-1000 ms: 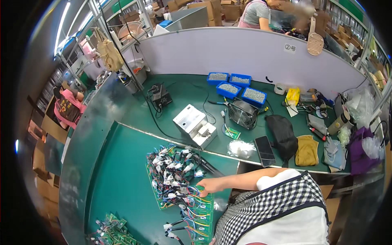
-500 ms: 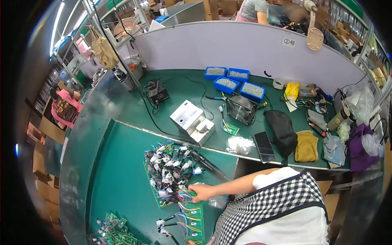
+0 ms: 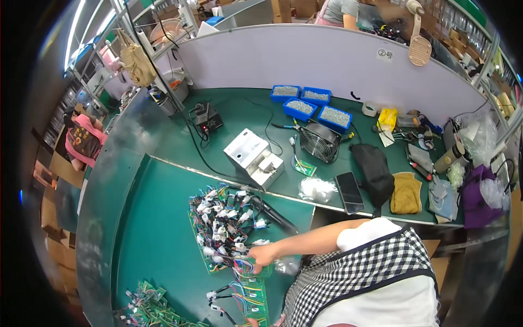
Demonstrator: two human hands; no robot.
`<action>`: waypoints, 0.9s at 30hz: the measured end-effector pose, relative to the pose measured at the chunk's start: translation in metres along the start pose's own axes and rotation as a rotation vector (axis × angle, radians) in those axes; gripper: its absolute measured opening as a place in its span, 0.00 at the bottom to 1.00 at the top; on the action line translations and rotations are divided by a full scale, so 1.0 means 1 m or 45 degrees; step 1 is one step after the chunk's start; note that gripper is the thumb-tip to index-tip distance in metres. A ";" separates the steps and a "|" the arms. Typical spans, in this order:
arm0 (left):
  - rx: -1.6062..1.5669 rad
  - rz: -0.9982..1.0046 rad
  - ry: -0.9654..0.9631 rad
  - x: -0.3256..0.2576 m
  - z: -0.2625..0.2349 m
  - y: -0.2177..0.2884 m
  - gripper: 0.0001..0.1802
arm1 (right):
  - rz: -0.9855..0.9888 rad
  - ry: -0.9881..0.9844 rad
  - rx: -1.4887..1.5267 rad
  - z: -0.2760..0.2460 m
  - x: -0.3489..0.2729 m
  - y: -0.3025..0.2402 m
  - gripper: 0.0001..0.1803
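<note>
The board strip lies flat on the bench, close in front of the person's checkered apron, with its coloured wires and white plugs trailing off to the left. The right hand is over its upper end, fingers drawn together at the wires; whether they grip them or only rest there cannot be told. Of the left hand only a little shows at the lower edge, by the strip's near end, so its fingers cannot be read.

The strip should be light and stiff, the boards fragile if bent, the wires soft and quick to snag. The bare long edge on the apron side looks the best hold, since a tug on the wires could strain their joints.

Just above and to the left, the wire pile crowds the right hand, its plugs close enough to catch. A black rod lies beyond the hand, and a clear bag just beside it. The raised metal edge limits reach toward the back. The most room is to the left, over the green surface between the 2 piles, the other being the board pile.
</note>
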State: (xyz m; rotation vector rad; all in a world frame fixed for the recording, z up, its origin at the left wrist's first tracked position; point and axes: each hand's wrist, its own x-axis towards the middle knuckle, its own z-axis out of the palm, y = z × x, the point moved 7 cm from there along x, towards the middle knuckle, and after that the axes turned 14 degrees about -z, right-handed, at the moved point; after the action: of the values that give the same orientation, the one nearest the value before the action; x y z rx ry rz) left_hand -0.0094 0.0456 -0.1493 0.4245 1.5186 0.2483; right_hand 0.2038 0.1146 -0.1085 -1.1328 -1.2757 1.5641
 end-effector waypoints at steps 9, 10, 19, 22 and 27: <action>-0.002 -0.001 0.020 -0.003 -0.012 -0.004 0.33 | -0.078 0.000 0.358 0.031 0.001 0.025 0.33; 0.004 -0.005 0.019 -0.002 -0.014 -0.006 0.33 | 0.062 -0.042 0.208 0.030 -0.003 0.032 0.34; -0.050 0.035 0.062 -0.004 -0.042 -0.002 0.35 | -0.131 0.272 -0.806 0.017 -0.005 -0.022 0.21; -0.057 0.042 0.067 -0.005 -0.048 0.000 0.36 | 0.140 -0.184 0.023 0.036 0.007 0.002 0.24; -0.052 0.055 0.061 -0.003 -0.050 -0.003 0.38 | -0.080 -0.039 0.336 0.062 0.015 0.030 0.22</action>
State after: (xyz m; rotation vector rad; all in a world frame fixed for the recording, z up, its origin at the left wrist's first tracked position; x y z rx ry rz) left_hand -0.0594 0.0478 -0.1475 0.4218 1.5497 0.3243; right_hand 0.1388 0.1070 -0.1343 -0.8972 -1.0758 1.6519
